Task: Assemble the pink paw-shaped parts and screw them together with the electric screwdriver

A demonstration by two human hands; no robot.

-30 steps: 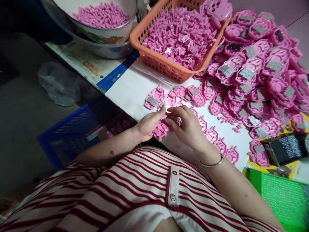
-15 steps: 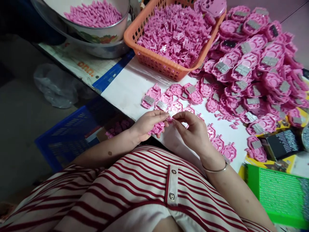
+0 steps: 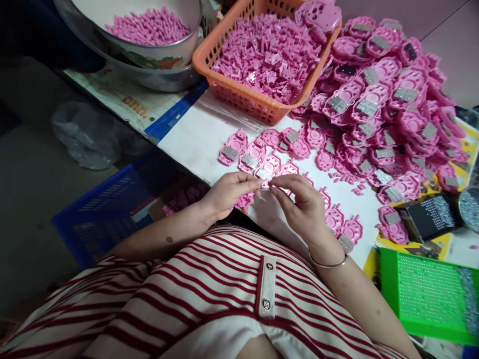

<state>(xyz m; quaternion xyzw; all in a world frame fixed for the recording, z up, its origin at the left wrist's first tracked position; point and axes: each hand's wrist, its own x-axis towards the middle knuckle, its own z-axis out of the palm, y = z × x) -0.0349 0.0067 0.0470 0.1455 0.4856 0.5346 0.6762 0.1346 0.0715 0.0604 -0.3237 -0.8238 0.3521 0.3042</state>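
Head view, left hand (image 3: 224,193) closes on pink parts (image 3: 245,200), right hand (image 3: 304,205) pinches fingertips at a small piece, too small to tell, orange basket (image 3: 239,97) at twelve o'clock, pink pile (image 3: 377,109) at two.

Lighting: soft, even daylight over the counter (image 3: 202,134); floor (image 3: 33,209) at left dim and murky. Shadows faint. Focus sharp centrally; slight stretching toward frame edges.

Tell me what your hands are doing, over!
Left hand shut on pink parts. Right hand pinching something small, fingertips meeting. Nothing between them.
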